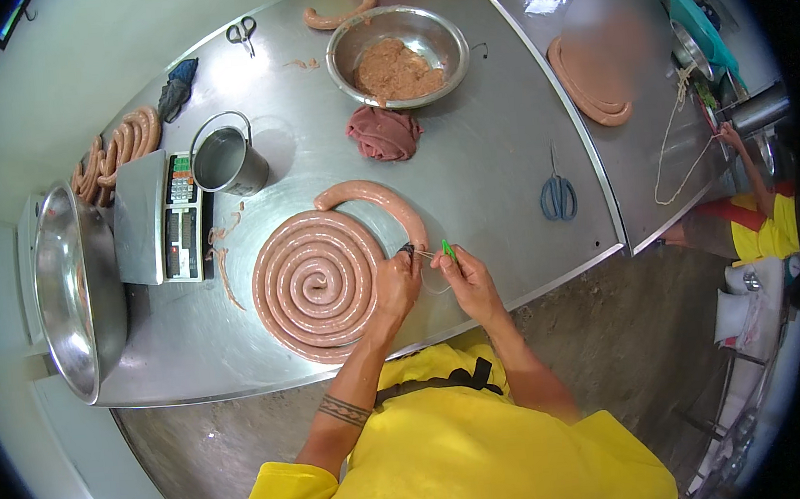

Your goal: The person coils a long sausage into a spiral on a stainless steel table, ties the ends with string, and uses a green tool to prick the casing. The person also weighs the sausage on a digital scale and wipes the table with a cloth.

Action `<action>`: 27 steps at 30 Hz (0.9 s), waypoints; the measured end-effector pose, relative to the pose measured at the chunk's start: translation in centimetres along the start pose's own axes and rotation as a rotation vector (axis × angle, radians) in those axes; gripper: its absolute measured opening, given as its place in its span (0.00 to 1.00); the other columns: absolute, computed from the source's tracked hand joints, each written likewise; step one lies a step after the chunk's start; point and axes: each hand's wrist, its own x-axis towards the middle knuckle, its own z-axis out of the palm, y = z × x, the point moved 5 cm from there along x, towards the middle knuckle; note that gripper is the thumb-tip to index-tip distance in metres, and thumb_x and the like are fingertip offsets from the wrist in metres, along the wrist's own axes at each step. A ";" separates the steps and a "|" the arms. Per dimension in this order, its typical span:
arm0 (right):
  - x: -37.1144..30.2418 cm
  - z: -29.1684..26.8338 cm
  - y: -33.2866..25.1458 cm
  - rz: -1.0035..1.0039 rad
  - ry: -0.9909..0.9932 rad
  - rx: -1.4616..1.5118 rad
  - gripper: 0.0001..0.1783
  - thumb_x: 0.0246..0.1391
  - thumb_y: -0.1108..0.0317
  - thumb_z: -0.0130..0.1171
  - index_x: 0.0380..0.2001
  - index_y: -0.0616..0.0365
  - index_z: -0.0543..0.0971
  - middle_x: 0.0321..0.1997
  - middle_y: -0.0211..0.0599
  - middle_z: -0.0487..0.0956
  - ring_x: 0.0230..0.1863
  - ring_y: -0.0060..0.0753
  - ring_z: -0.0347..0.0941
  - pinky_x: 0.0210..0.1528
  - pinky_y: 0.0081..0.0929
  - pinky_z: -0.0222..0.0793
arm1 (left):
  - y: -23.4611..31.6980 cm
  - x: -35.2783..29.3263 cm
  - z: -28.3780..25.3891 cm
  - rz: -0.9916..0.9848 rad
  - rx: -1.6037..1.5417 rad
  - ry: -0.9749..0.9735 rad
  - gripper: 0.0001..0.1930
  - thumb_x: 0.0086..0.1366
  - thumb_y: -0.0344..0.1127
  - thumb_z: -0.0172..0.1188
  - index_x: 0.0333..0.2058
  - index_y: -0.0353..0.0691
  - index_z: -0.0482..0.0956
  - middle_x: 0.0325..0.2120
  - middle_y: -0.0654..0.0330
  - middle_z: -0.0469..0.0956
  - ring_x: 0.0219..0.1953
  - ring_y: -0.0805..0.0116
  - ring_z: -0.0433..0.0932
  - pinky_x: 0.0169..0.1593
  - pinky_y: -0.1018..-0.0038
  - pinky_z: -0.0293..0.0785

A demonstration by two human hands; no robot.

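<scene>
Apparently, left hand [399,279] gripping sausage [382,196] (partly hidden), right hand [469,282] pinching green item [448,249]

Right fingers [468,265] hold a green object [448,250] near coiled sausage [291,276].

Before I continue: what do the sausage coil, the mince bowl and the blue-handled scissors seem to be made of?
Sausage coil: apparently ground meat in thin casing; wet gloss, pink showing through.
Mince bowl: polished metal, probably stainless steel, given its bright reflections.
Blue-handled scissors: handles likely plastic, judging by solid colour; thin grey blades look metal.
</scene>
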 end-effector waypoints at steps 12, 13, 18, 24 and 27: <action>0.3 -27.7 -12.4 -0.128 0.517 0.536 0.12 0.69 0.53 0.49 0.40 0.49 0.72 0.19 0.18 0.60 0.19 0.17 0.54 0.26 0.22 0.55 | -2.7 -0.9 1.5 -0.101 -0.223 -0.386 0.22 0.73 0.46 0.55 0.29 0.32 0.82 0.13 0.59 0.70 0.18 0.71 0.65 0.24 0.67 0.64; -1.7 -30.0 -11.3 -0.141 0.538 0.548 0.13 0.69 0.53 0.49 0.40 0.49 0.72 0.18 0.18 0.59 0.19 0.17 0.54 0.25 0.23 0.54 | -2.8 -0.9 2.1 -0.133 -0.244 -0.442 0.22 0.73 0.46 0.55 0.29 0.32 0.82 0.14 0.60 0.71 0.18 0.71 0.65 0.24 0.68 0.63; -12.3 -31.7 -3.1 0.243 0.560 0.425 0.16 0.69 0.51 0.48 0.42 0.52 0.73 0.21 0.20 0.65 0.19 0.18 0.59 0.24 0.24 0.60 | -4.0 -0.9 4.6 -0.693 -1.036 -0.586 0.13 0.73 0.36 0.51 0.32 0.35 0.75 0.18 0.63 0.72 0.19 0.68 0.69 0.24 0.70 0.67; -8.2 -10.8 3.9 0.882 0.113 -0.247 0.20 0.70 0.61 0.46 0.61 0.49 0.60 0.25 0.28 0.67 0.20 0.21 0.64 0.19 0.25 0.62 | -2.1 -1.2 0.9 -0.150 -0.406 -0.132 0.09 0.70 0.26 0.48 0.33 0.32 0.78 0.42 0.47 0.76 0.45 0.60 0.77 0.48 0.64 0.75; 1.9 -3.8 -0.6 0.117 -0.112 -0.639 0.21 0.67 0.63 0.49 0.60 0.55 0.63 0.49 0.50 0.78 0.51 0.53 0.75 0.53 0.42 0.68 | 1.1 -2.2 -1.1 0.382 0.300 -0.008 0.09 0.65 0.22 0.49 0.35 0.30 0.80 0.56 0.42 0.65 0.57 0.63 0.69 0.60 0.66 0.67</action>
